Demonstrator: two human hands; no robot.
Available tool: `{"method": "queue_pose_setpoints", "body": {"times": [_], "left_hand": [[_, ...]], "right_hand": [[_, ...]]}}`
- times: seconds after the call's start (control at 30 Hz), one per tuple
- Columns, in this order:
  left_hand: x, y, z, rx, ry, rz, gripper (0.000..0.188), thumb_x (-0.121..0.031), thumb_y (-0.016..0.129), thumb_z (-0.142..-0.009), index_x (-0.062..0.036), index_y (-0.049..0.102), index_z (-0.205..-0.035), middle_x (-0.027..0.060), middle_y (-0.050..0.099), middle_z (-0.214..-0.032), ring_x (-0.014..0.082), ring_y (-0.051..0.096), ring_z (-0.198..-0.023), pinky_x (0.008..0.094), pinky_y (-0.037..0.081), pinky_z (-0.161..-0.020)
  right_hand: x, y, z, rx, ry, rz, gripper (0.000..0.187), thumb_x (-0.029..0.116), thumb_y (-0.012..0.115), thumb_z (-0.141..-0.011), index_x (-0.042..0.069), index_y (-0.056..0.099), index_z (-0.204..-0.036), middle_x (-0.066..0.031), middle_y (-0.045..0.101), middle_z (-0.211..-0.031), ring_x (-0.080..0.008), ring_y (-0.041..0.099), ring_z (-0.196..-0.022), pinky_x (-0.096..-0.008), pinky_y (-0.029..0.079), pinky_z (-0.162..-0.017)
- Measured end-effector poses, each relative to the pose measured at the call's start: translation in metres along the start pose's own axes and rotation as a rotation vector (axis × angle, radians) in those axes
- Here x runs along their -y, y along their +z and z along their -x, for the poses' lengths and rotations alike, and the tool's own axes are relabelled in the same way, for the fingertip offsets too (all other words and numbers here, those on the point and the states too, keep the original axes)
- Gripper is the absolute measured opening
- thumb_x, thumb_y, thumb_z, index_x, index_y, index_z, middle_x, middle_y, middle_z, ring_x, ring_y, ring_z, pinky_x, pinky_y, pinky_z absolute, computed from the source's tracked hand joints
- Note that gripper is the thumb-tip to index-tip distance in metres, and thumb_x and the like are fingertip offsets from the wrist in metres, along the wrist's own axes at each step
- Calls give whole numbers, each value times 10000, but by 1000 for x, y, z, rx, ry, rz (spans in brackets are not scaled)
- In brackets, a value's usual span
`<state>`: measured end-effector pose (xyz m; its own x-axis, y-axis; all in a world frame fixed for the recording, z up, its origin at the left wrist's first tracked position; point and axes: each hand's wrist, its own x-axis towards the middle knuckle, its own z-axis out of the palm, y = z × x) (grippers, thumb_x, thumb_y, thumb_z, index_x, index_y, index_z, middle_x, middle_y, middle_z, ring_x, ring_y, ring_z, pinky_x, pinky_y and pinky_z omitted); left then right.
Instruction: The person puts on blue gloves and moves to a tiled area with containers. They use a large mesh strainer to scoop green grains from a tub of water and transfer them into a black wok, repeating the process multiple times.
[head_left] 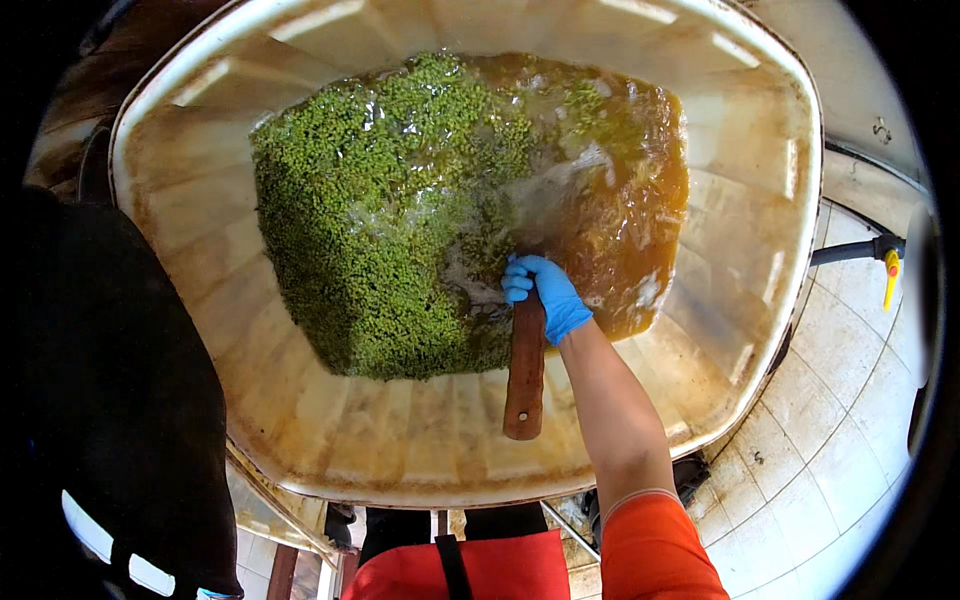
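My right hand (540, 292), in a blue glove, is closed around a flat brown wooden handle (525, 375) with a small hole near its end. That end points back toward me. Whatever lies beyond my fist is hidden under the liquid. In front of me a large pale tub (420, 440), stained brown inside, holds a mass of small round green berries (370, 240). They crowd the left and middle. Brown, foamy liquid (625, 220) swirls on the right, with a pale streak near my hand. My left hand is out of the picture.
A large black shape (110, 390) fills the left side. Right of the tub, a dark pipe with a yellow valve lever (892, 278) stands out above the white tiled floor (840, 340). The tub's thick rim (815, 150) curves around the work area.
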<state>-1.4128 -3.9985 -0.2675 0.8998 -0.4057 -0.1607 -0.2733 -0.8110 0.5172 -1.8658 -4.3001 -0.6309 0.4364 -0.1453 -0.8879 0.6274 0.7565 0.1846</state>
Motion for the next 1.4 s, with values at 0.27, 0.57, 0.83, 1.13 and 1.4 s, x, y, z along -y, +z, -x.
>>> {"method": "queue_pose_setpoints", "body": {"times": [0.27,0.57,0.83,1.13,1.4], "left_hand": [[2,-7,-2,-15,13,29,337,-234,451,-918,40,561,-1080,132,531,-1103,248,489,-1009,393,386,-903],[10,-21,-5,80,140,65,271,-192,456,-911,6,565,-1061,66,536,-1021,168,481,-913,327,403,-834],[39,-21,-19,203,291,162,301,-163,449,-933,-6,529,-1177,69,566,-1125,173,539,-977,313,459,-855],[-31,2,-2,96,618,-64,185,-121,442,-849,0,582,-857,140,560,-844,296,517,-793,394,406,-742],[-50,1,-2,-75,705,-113,154,-132,462,-725,-36,404,-619,167,398,-617,350,421,-616,450,306,-569]], "right_hand": [[1,15,48,163,12,-117,55,35,463,-880,70,452,-838,15,356,-654,-96,352,-553,-239,297,-459],[-20,7,129,318,-93,17,131,84,511,-880,46,506,-1006,30,394,-701,-63,362,-564,-209,301,-457],[-85,-2,216,373,-94,23,146,95,539,-885,62,518,-1025,31,380,-674,-64,349,-531,-225,267,-433],[-150,39,366,236,-209,156,216,113,563,-874,85,498,-1078,27,371,-675,-66,349,-517,-219,286,-424],[-182,86,461,280,-262,288,246,103,552,-882,68,505,-1121,3,399,-698,-78,354,-521,-231,293,-420]]}}
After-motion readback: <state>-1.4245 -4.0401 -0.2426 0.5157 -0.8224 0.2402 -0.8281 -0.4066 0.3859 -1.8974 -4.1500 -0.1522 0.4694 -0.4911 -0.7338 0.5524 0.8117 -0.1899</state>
